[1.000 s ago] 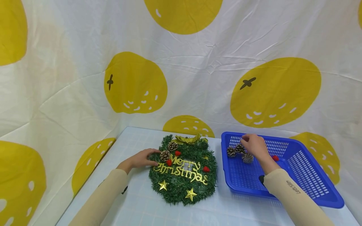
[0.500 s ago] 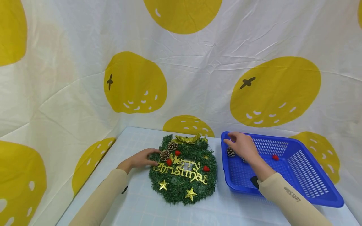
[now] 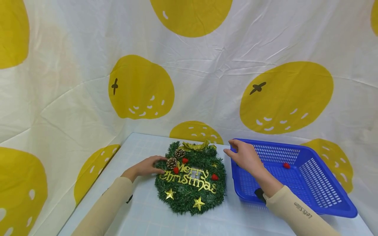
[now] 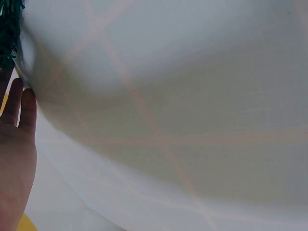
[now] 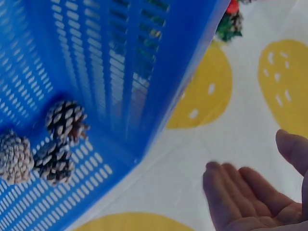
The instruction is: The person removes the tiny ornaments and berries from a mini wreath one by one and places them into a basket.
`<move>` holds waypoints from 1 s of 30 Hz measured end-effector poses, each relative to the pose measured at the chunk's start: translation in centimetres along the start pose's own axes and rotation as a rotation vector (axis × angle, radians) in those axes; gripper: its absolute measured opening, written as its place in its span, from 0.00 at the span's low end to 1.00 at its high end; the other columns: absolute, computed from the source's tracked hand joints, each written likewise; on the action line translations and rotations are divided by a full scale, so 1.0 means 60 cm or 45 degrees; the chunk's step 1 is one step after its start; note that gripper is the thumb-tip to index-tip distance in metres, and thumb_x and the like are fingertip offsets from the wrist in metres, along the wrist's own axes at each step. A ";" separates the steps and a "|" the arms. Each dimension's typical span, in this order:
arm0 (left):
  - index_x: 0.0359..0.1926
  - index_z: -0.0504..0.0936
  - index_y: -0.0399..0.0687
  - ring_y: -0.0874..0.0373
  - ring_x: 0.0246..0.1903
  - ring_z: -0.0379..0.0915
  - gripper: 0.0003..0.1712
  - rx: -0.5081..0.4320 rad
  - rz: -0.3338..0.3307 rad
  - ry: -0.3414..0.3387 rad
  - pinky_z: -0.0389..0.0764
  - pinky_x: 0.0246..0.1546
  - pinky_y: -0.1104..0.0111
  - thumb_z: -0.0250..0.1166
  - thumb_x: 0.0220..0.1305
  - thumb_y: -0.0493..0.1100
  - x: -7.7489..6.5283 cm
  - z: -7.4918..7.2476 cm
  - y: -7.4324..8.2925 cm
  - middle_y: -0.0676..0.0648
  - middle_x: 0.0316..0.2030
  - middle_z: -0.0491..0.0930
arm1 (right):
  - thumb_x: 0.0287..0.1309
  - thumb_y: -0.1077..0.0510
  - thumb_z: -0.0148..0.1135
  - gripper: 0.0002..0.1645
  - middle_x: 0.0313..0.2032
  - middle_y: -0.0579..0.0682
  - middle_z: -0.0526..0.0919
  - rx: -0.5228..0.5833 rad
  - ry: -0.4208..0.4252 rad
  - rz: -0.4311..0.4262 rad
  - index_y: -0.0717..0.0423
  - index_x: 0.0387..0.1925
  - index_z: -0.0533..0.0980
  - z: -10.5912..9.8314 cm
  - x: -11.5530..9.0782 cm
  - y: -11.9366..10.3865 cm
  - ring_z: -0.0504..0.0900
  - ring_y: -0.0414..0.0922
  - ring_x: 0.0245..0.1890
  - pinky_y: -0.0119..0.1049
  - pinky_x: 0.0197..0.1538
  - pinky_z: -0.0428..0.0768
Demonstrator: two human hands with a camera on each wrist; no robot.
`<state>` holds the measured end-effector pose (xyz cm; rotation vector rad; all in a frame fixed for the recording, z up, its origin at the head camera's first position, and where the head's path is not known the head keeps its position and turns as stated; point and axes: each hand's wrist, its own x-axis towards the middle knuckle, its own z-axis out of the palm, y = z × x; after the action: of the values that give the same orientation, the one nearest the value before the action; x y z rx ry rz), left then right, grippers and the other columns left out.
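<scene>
A green Christmas wreath (image 3: 189,205) lies flat on the table in the head view, with gold "Merry Christmas" lettering (image 3: 192,180), gold stars (image 3: 199,203), red berries (image 3: 214,177) and two pinecones (image 3: 171,163). My left hand (image 3: 147,166) rests with relaxed fingers at the wreath's left edge, fingertips touching the greenery. My right hand (image 3: 245,159) is over the near-left rim of the blue basket (image 3: 295,147); its thumb and fingers are spread, holding nothing. Inside the basket, the right wrist view shows three pinecones (image 5: 65,118), which my hand hides in the head view.
One red berry (image 3: 286,166) sits on the basket's floor. Beneath everything is a pale checked tablecloth (image 3: 141,213). A white curtain (image 3: 206,82) printed with yellow fruit hangs behind and to the left.
My right hand has moved left from above the pinecones to the basket's left rim, and its fingers have spread. The left hand and the wreath have stayed put.
</scene>
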<state>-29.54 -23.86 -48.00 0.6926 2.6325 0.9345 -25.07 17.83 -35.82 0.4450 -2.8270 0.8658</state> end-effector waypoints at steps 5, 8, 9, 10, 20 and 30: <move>0.69 0.69 0.50 0.37 0.67 0.57 0.36 -0.002 0.005 -0.004 0.62 0.63 0.41 0.68 0.63 0.53 0.001 0.000 0.000 0.37 0.68 0.64 | 0.65 0.49 0.62 0.35 0.53 0.65 0.79 0.006 -0.009 0.003 0.68 0.64 0.68 0.012 -0.008 -0.009 0.78 0.60 0.50 0.56 0.49 0.78; 0.69 0.69 0.49 0.37 0.67 0.58 0.36 -0.001 0.007 -0.006 0.62 0.63 0.41 0.68 0.63 0.53 0.000 -0.001 0.001 0.37 0.68 0.64 | 0.65 0.48 0.63 0.35 0.53 0.64 0.79 0.039 0.003 0.006 0.67 0.65 0.68 0.018 -0.013 -0.014 0.79 0.59 0.50 0.55 0.48 0.79; 0.69 0.69 0.49 0.37 0.67 0.58 0.36 0.000 0.008 -0.006 0.62 0.63 0.41 0.68 0.63 0.53 0.000 -0.001 0.001 0.37 0.68 0.64 | 0.65 0.48 0.62 0.35 0.54 0.64 0.79 0.051 0.002 0.006 0.66 0.65 0.68 0.020 -0.014 -0.016 0.79 0.59 0.51 0.55 0.48 0.79; 0.69 0.69 0.48 0.37 0.67 0.58 0.36 -0.001 0.010 -0.006 0.62 0.63 0.41 0.68 0.63 0.53 0.000 -0.001 0.000 0.37 0.68 0.64 | 0.65 0.48 0.62 0.35 0.56 0.65 0.78 0.066 0.002 0.006 0.66 0.65 0.68 0.021 -0.014 -0.018 0.78 0.59 0.52 0.55 0.50 0.79; 0.69 0.69 0.49 0.37 0.67 0.57 0.36 0.002 0.005 -0.003 0.61 0.63 0.41 0.68 0.63 0.53 0.002 0.002 -0.008 0.37 0.68 0.63 | 0.65 0.47 0.63 0.35 0.57 0.63 0.78 0.159 -0.021 0.019 0.64 0.65 0.70 0.034 -0.021 -0.042 0.78 0.60 0.55 0.54 0.53 0.78; 0.69 0.68 0.50 0.37 0.67 0.57 0.36 0.019 0.008 -0.006 0.62 0.63 0.41 0.67 0.64 0.54 0.001 0.001 -0.005 0.37 0.68 0.63 | 0.64 0.43 0.63 0.35 0.59 0.58 0.78 0.386 -0.120 0.098 0.60 0.64 0.71 0.057 -0.035 -0.057 0.79 0.54 0.57 0.50 0.56 0.78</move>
<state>-29.64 -23.98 -48.24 0.7060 2.6373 0.9149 -22.18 13.71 -37.31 0.4255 -2.8200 1.3324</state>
